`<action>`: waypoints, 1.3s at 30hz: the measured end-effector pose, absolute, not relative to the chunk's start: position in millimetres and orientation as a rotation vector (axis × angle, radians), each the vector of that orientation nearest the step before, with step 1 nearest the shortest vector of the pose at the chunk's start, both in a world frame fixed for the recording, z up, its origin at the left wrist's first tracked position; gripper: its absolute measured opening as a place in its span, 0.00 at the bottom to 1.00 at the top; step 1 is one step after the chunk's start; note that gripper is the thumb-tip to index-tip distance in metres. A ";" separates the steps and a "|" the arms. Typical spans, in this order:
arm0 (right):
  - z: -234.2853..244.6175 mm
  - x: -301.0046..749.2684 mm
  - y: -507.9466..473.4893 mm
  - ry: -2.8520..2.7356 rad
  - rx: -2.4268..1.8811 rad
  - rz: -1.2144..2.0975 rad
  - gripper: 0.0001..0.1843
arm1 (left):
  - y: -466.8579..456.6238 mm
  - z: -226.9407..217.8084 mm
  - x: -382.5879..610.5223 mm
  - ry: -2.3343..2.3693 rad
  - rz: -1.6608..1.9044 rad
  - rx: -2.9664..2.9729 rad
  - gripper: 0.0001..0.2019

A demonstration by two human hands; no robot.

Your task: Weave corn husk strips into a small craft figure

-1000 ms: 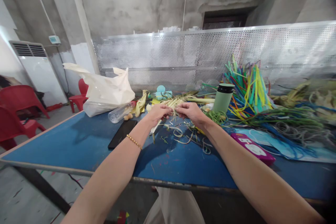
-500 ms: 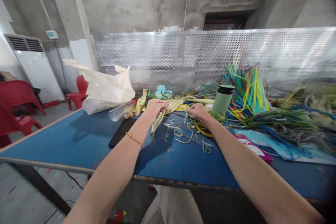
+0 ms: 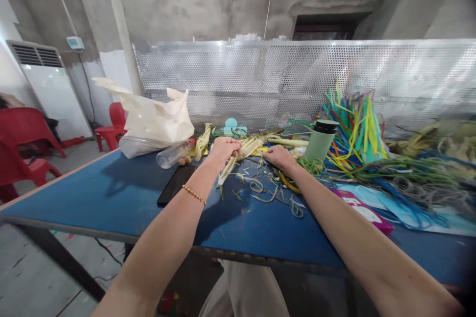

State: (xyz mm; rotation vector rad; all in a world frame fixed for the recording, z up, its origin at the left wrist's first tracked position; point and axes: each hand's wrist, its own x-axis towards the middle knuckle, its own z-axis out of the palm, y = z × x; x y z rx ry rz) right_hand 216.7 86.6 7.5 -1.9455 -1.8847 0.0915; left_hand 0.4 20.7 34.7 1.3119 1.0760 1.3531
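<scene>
My left hand (image 3: 224, 149), with a gold bead bracelet (image 3: 194, 194) on its wrist, is closed round a bundle of pale husk strips (image 3: 248, 148). The strips fan out to the right of the fingers, and one end hangs down toward the tabletop. To the right, my right hand (image 3: 278, 157) is closed in a pinch just beyond the bundle's end. Whatever lies between its fingertips is too small to make out. Curled strip scraps (image 3: 256, 186) and small cut bits are scattered on the blue table (image 3: 238, 228) below both hands.
On the left stand a white plastic bag (image 3: 158, 121), a clear bottle (image 3: 173, 155) and a black tablet-like slab (image 3: 174, 185). To the right are a green tumbler (image 3: 322, 141), colourful strips (image 3: 366, 133), tangled cords (image 3: 401, 171) and a magenta box (image 3: 362, 210). A perforated metal screen (image 3: 238, 74) runs behind.
The whole view has shifted slightly, so things sit a little further right. Both hands keep nearly the same pose, the left still on the husk bundle.
</scene>
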 end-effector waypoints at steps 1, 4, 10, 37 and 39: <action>8.7 215.6 87.0 -1.895 -1.932 0.102 0.15 | 20.7 34.8 0.4 1.078 1.352 1.320 0.04; 10.3 210.3 89.1 -1.910 -1.921 0.146 0.15 | 20.8 35.2 0.1 1.091 1.348 1.328 0.04; 6.9 203.3 92.3 -1.845 -2.063 0.094 0.18 | 22.1 35.8 -2.9 1.067 1.358 1.319 0.03; 14.9 226.1 63.9 -2.184 -1.865 -0.294 0.22 | 34.0 34.9 -20.6 1.254 1.454 1.350 0.04; 14.5 232.6 68.8 -2.109 -1.850 -0.311 0.22 | 35.0 34.4 -21.0 1.244 1.456 1.360 0.04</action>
